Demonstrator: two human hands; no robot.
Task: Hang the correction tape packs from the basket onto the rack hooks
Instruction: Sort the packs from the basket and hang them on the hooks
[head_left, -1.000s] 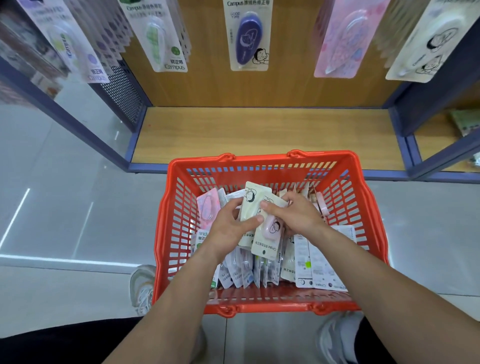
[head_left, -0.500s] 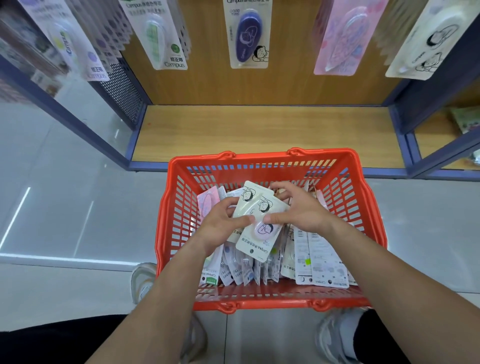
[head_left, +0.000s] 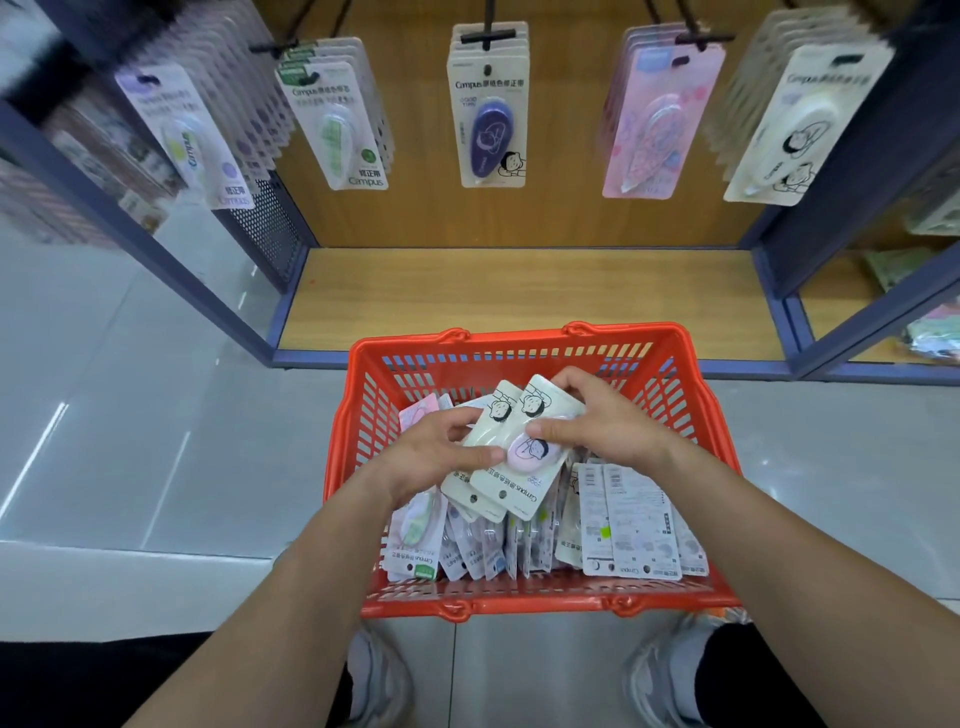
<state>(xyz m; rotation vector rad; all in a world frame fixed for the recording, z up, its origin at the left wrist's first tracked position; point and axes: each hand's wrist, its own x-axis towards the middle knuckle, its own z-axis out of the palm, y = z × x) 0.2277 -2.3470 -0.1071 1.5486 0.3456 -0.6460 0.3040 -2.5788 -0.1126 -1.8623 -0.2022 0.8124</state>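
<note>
Curled fingers of the right hand (head_left: 613, 431) hook over the far end of two cream cardboard correction tape packs (head_left: 517, 488), the thumb pressed flat on the pale lilac blister of the front one. The left hand (head_left: 431, 457) pinches the pair's left edge between thumb and bent fingers. The packs sit fanned, one half-covering the other, caught between both hands and lifted just clear of the stock below.

The two-handed hold looks meant to square the pair so they can go onto a hook together. Their punched ends point back toward the person, so they would likely need turning end for end first.

Beneath them, more blister packs (head_left: 483, 551) stand on edge in rows inside the red slatted plastic basket (head_left: 519, 338), with white barcode-backed cards (head_left: 634, 519) lying at its right side. The basket rests on the pale tiled floor, its far rim against the wood-finish shelf base (head_left: 519, 291) of the blue-framed rack.

Above, black metal rack hooks (head_left: 488, 36) carry hanging rows. Matching cream packs with the cartoon face (head_left: 800, 135) hang at far right, well apart from the hands and seemingly the pair's destination.
</note>
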